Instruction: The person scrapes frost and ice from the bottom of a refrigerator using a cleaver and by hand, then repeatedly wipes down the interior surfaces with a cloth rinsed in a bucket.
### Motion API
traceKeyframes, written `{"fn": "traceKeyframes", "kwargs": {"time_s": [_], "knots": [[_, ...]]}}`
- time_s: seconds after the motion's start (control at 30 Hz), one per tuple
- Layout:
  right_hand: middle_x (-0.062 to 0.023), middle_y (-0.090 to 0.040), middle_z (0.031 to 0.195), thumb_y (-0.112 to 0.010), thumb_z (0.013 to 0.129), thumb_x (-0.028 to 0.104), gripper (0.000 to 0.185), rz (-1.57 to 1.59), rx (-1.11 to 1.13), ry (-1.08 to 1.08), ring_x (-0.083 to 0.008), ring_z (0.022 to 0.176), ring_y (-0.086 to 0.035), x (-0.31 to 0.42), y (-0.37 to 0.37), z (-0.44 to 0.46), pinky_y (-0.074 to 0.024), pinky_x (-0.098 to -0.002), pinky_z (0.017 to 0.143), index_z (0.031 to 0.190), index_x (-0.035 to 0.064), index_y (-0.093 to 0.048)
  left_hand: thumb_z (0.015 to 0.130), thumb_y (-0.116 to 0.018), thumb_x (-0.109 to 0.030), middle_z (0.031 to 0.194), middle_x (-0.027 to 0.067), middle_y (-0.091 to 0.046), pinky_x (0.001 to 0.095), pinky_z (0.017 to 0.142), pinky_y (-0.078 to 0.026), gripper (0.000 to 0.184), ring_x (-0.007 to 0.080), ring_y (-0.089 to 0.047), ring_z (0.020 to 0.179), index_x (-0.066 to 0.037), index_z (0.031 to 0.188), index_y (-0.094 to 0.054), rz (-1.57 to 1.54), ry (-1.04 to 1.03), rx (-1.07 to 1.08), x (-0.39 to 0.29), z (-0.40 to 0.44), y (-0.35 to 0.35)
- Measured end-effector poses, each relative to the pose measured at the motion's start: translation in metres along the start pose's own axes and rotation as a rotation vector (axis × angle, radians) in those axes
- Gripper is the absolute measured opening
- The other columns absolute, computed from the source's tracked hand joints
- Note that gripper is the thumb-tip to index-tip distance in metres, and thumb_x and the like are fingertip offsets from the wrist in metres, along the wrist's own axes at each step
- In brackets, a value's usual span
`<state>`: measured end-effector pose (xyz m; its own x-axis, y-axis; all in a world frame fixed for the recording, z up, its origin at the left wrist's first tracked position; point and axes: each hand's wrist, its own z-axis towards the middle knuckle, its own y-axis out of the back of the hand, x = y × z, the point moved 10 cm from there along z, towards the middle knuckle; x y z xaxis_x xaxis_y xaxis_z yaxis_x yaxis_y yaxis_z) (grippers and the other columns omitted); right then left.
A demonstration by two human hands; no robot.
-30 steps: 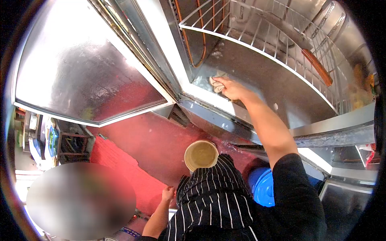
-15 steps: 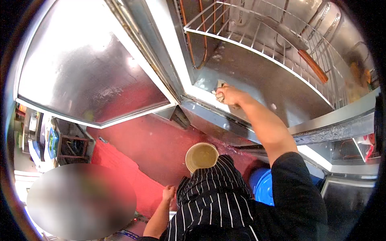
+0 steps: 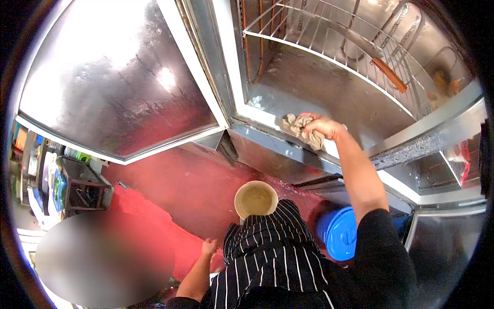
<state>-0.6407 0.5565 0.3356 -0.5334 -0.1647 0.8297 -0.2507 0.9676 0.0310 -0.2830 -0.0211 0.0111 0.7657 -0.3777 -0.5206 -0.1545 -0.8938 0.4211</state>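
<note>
My right hand (image 3: 321,127) grips a crumpled beige cloth (image 3: 306,130) against the front sill of an open metal fridge cabinet. The cloth hangs partly over the edge. Inside, the cabinet floor (image 3: 334,87) looks wet and stained. Down by my side, my left hand (image 3: 210,246) is loosely closed beside my striped apron (image 3: 272,237), with nothing visible in it.
A wire shelf (image 3: 288,41) above the cabinet floor bears a wooden-handled knife (image 3: 389,74). The metal door (image 3: 118,87) stands open at left. A bucket (image 3: 256,200) of cloudy liquid and a blue lidded bin (image 3: 341,234) stand on the red floor (image 3: 170,185).
My right hand has moved right along the sill with the cloth, which now shows more spread out. The view has shifted a little. My left hand stays low at my side.
</note>
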Motion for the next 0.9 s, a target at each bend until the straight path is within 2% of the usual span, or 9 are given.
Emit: {"fn": "traceKeyframes", "kwargs": {"time_s": [0.17,0.27,0.3,0.43,0.5,0.57,0.77,0.87,0.9], "knots": [[-0.0092,-0.066,0.124,-0.080,0.081,0.010,0.066,0.217,0.051,0.065,-0.0199,0.110,-0.063,-0.053,-0.086,-0.035,-0.0525,-0.0337,0.094,0.140,0.0048,-0.050,0.091,-0.059,-0.019,0.078,0.0091,-0.067,0.0342,0.056,-0.051,0.020,0.0192,-0.062,0.062,-0.002,0.097,-0.067,0.031,0.081,0.086,-0.013,0.016,0.005],[-0.0060,-0.070,0.119,-0.062,0.099,0.015,0.034,0.192,0.187,0.149,-0.0164,0.108,-0.065,-0.124,-0.147,-0.005,-0.0528,-0.0316,0.095,0.132,0.0035,-0.060,0.092,-0.058,-0.020,0.073,0.0050,-0.060,0.0323,0.052,-0.049,0.018,0.0179,-0.058,0.059,-0.004,0.095,-0.065,-0.087,-0.074,0.182,-0.018,0.050,-0.006],[-0.0073,-0.070,0.120,-0.057,0.102,0.013,0.031,0.266,0.005,0.050,-0.0162,0.107,-0.066,-0.132,-0.161,-0.017,-0.0528,-0.0312,0.094,0.131,0.0027,-0.061,0.093,-0.058,-0.021,0.072,0.0037,-0.058,0.0309,0.051,-0.048,0.017,0.0170,-0.057,0.059,-0.005,0.095,-0.063,-0.026,-0.045,0.163,-0.037,0.043,-0.005],[-0.0128,-0.069,0.122,-0.060,0.099,0.049,0.052,0.109,-0.222,-0.108,-0.0253,0.111,-0.065,-0.275,-0.187,0.034,-0.0483,-0.0383,0.101,0.133,0.0091,-0.064,0.094,-0.059,-0.023,0.073,0.0018,-0.056,0.0290,0.050,-0.047,0.016,0.0153,-0.057,0.059,-0.007,0.097,-0.061,0.133,-0.129,0.263,-0.065,0.048,-0.007],[-0.0062,-0.071,0.117,-0.061,0.101,0.034,0.039,0.378,-0.299,-0.230,-0.0182,0.103,-0.064,-0.290,-0.205,0.025,-0.0499,-0.0344,0.092,0.129,0.0056,-0.066,0.094,-0.061,-0.023,0.074,0.0016,-0.057,0.0288,0.051,-0.047,0.017,0.0147,-0.058,0.060,-0.007,0.099,-0.060,0.011,-0.081,0.380,-0.056,0.065,-0.016],[-0.0118,-0.071,0.116,-0.063,0.099,0.039,0.046,-0.067,-0.362,-0.316,-0.0180,0.101,-0.066,-0.269,-0.201,-0.003,-0.0509,-0.0345,0.086,0.126,0.0018,-0.065,0.093,-0.062,-0.024,0.075,0.0017,-0.058,0.0287,0.051,-0.047,0.018,0.0143,-0.058,0.061,-0.007,0.100,-0.060,-0.139,0.014,0.461,-0.057,0.060,-0.029],[-0.0164,-0.073,0.101,-0.061,0.098,0.037,0.043,0.216,-0.441,-0.150,-0.0217,0.094,-0.070,-0.284,-0.210,0.002,-0.0530,-0.0367,0.082,0.118,-0.0003,-0.068,0.093,-0.065,-0.025,0.082,0.0036,-0.063,0.0301,0.056,-0.049,0.024,0.0144,-0.060,0.065,-0.005,0.108,-0.064,-0.044,0.080,0.228,-0.099,0.021,-0.014],[-0.0129,-0.073,0.103,-0.062,0.099,0.031,0.036,-0.120,-0.326,-0.154,-0.0156,0.090,-0.067,-0.256,-0.209,-0.013,-0.0536,-0.0367,0.083,0.118,0.0015,-0.068,0.093,-0.065,-0.023,0.089,0.0051,-0.066,0.0302,0.064,-0.052,0.030,0.0144,-0.062,0.074,-0.002,0.114,-0.065,0.088,-0.038,0.312,-0.111,0.043,-0.032],[-0.0129,-0.073,0.103,-0.062,0.099,0.031,0.036,-0.115,-0.353,-0.153,-0.0156,0.090,-0.067,-0.263,-0.206,-0.009,-0.0536,-0.0367,0.083,0.118,0.0015,-0.068,0.093,-0.066,-0.020,0.091,0.0057,-0.067,0.0298,0.070,-0.053,0.033,0.0145,-0.063,0.078,-0.001,0.120,-0.062,0.174,-0.282,0.310,-0.131,0.049,-0.046]]}}
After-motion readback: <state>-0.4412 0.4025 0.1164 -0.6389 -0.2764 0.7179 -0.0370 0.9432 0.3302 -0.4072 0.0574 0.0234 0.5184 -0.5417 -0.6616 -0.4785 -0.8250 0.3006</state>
